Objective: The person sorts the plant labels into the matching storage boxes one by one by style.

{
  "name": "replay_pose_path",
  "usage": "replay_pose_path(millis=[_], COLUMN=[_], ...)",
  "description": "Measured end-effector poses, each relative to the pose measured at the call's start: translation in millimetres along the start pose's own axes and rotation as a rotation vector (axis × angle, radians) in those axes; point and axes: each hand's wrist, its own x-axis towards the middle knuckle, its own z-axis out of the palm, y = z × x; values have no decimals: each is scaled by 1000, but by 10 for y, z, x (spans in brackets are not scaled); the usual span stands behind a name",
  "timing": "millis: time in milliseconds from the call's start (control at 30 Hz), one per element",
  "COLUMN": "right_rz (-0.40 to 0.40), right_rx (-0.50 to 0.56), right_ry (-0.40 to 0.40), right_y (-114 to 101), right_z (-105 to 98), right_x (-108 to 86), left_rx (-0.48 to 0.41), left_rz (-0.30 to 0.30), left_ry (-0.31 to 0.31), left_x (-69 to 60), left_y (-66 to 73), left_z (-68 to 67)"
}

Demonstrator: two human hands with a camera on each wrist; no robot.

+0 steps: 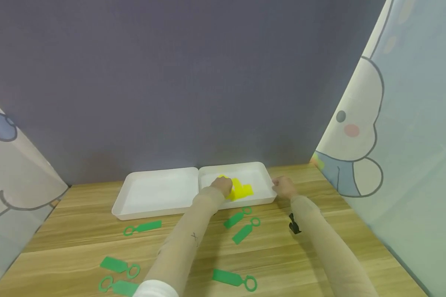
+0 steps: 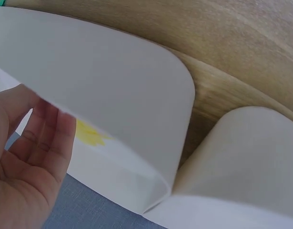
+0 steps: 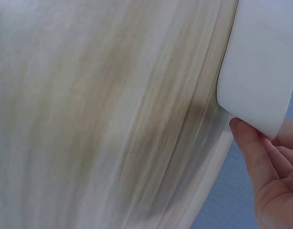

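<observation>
My left hand [image 1: 223, 186] reaches into the right-hand white tray [image 1: 261, 176], next to flat yellow pieces [image 1: 244, 190] that lie overlapping on its floor. In the left wrist view, the tray wall [image 2: 117, 76] hides the fingertips, so whatever lies between them cannot be seen. At the tray's right end, my right hand [image 1: 285, 187] pinches the wall. From the right wrist view, fingers [image 3: 253, 148] lie along the outside of the tray's edge, the thumb at its other side. Two green tags with ring ends [image 1: 242, 234] lie just in front of this tray.
A second white tray [image 1: 163, 187] stands against the first on the left, with nothing in it. More green tags lie on the wooden table, including one [image 1: 149, 226] before the left tray and one [image 1: 227, 277] near the front. A small black object [image 1: 294, 226] is by the right forearm.
</observation>
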Motion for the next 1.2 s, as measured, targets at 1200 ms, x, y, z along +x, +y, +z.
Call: replay_pose_path(millis=[1200], right_rz=[-48], right_rx=[-43], right_ry=[-19], right_y=[212], right_z=[-88], right_x=[96], left_rx=[-32], left_rz=[269], left_ry=[57], left_x=[-392], left_y=[41], left_z=[-265])
